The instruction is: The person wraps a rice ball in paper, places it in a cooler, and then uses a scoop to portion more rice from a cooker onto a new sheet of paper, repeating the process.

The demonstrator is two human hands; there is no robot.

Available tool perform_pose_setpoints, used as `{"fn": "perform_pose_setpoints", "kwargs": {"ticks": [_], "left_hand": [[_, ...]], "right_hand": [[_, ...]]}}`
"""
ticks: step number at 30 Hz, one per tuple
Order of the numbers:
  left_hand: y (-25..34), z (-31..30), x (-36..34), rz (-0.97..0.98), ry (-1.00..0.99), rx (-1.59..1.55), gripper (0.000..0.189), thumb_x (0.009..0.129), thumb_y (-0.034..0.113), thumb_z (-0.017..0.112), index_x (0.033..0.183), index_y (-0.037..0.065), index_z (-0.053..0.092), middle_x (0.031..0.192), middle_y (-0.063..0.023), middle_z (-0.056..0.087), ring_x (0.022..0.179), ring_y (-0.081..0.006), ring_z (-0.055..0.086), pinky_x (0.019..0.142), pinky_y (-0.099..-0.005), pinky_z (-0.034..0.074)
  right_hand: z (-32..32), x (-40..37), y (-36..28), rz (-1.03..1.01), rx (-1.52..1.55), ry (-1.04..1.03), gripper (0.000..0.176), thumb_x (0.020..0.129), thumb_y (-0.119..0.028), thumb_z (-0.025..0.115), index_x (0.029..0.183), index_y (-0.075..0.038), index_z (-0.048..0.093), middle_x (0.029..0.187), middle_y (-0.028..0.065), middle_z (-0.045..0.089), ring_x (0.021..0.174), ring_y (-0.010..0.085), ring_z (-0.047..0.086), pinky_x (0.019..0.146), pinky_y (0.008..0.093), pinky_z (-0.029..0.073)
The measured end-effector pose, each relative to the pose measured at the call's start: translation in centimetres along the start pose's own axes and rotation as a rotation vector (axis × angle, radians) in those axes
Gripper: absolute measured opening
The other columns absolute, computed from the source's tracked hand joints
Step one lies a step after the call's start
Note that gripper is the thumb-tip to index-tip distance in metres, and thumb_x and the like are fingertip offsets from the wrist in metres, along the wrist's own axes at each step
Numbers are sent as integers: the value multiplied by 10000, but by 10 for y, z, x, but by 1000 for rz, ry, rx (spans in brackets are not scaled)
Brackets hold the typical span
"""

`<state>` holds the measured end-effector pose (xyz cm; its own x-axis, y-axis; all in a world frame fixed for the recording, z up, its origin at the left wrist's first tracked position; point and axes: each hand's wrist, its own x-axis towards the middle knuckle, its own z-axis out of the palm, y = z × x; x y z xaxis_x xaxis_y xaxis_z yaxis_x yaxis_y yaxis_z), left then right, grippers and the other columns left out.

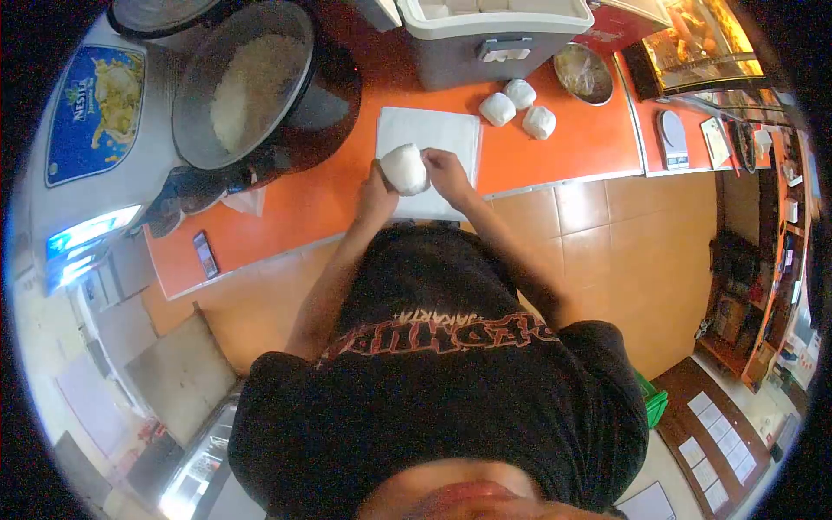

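Observation:
A white paper-wrapped bundle (405, 169) is held up between my two hands, above a stack of white paper sheets (425, 126) on the orange counter. My left hand (377, 194) grips its left side with the fingers closed round it. On its right edge, my right hand (445, 175) pinches the wrapping with bent fingers. Three similar wrapped bundles (497, 109) sit together on the counter, right of the paper stack. What is inside the wrapping is hidden.
A large pot of rice (251, 95) stands at the left, a cooler box (498, 52) at the back. A round bowl (583, 73) lies right of it. Farther right is a scale (672, 140); a phone (206, 255) lies near the counter's left front edge.

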<state>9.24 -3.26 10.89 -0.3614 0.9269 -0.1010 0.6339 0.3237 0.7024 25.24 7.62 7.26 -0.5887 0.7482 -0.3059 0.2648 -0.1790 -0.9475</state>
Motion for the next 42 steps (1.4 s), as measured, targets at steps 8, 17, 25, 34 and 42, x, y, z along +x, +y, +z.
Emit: {"fn": "perform_pose_setpoints", "kwargs": {"ticks": [8, 17, 25, 34, 42], "left_hand": [[78, -86, -12, 94, -225, -114, 279, 946, 44, 563, 1193, 18, 437, 865, -285, 632, 838, -411, 680, 694, -524, 518], [50, -82, 20, -88, -201, -400, 668, 773, -17, 797, 1270, 79, 363, 1044, -73, 444, 867, -170, 482, 767, -335, 455], [66, -110, 28, -154, -259, -855, 491, 927, 167, 700, 1311, 68, 411, 1033, -43, 481, 855, -126, 493, 741, -294, 447], [59, -144, 29, -79, -366, -591, 391, 913, 88, 681, 1251, 66, 484, 951, -43, 500, 826, -124, 521, 742, -284, 473], [103, -228, 41, 18, -451, -439, 311, 886, 43, 698, 1174, 66, 585, 974, -45, 561, 866, -128, 547, 739, -292, 491]], "right_hand": [[-23, -43, -129, 217, 513, -226, 685, 848, -291, 769, 1360, 44, 461, 1226, 154, 618, 1098, 253, 628, 932, 389, 536], [-17, -43, -153, 290, 930, -476, 711, 696, -343, 885, 1231, -54, 517, 1166, 109, 605, 1120, 230, 594, 963, 410, 509], [-164, 70, -313, -318, -376, -144, 792, 561, -283, 928, 1212, -113, 510, 1058, 82, 615, 1010, 242, 611, 835, 435, 509], [-265, 355, -200, -106, -1455, -473, 1032, 591, -487, 907, 1384, -28, 432, 1334, 213, 575, 1201, 354, 582, 985, 458, 484], [-232, 346, -207, 104, -1202, -650, 1025, 583, -485, 937, 1351, -24, 439, 1254, 227, 596, 1191, 364, 572, 988, 428, 474]]}}
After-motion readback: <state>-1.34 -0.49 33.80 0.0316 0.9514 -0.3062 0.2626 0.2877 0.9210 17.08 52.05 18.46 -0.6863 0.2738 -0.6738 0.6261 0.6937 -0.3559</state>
